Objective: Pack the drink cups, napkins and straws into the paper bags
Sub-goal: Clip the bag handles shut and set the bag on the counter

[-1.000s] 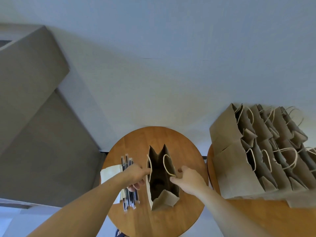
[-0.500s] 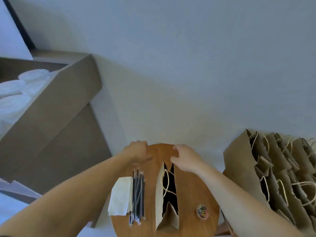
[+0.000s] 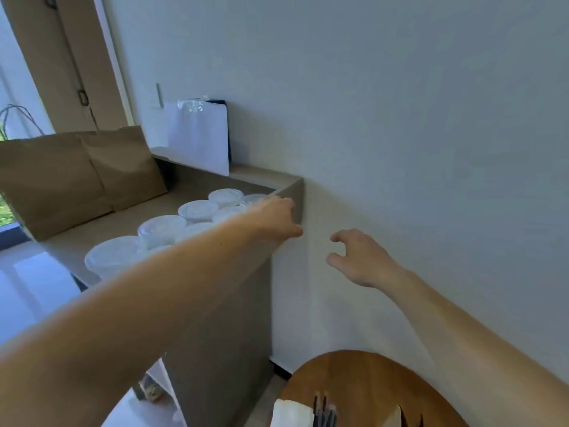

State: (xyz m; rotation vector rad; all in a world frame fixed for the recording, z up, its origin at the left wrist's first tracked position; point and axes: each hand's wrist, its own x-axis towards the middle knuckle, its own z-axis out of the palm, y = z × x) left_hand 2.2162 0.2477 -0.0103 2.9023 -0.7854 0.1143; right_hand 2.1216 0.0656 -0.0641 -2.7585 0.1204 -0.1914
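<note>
Both hands have left the open paper bag (image 3: 396,418), whose mouth they were spreading a second ago on the round wooden table (image 3: 369,377). The view has swung up and to the left, so only a sliver of that bag shows at the bottom edge, with the straws (image 3: 323,410) and the napkins (image 3: 289,414) just beside it on the same table. That reads as the bag being judged ready, standing open and unfilled, with the task moving on to fetching a drink. The drink cups (image 3: 197,209) — clear ones with lids, several packed close together — stand on the taller grey table (image 3: 221,303) to the left, well apart from the bag. The left hand (image 3: 274,218) is stretched out over the near corner of that grey table with its fingers extended and nothing in them, right at the cluster's far end; it covers part of the nearest cups, and whether it touches one cannot be told. The right hand (image 3: 358,257) hangs in front of the wall, off the table's edge, fingers loosely curled around nothing, further from the cups than the left. More brown paper bags (image 3: 77,177) lean at the back of the grey table, beyond the cups — none of them in reach of either hand yet.
</note>
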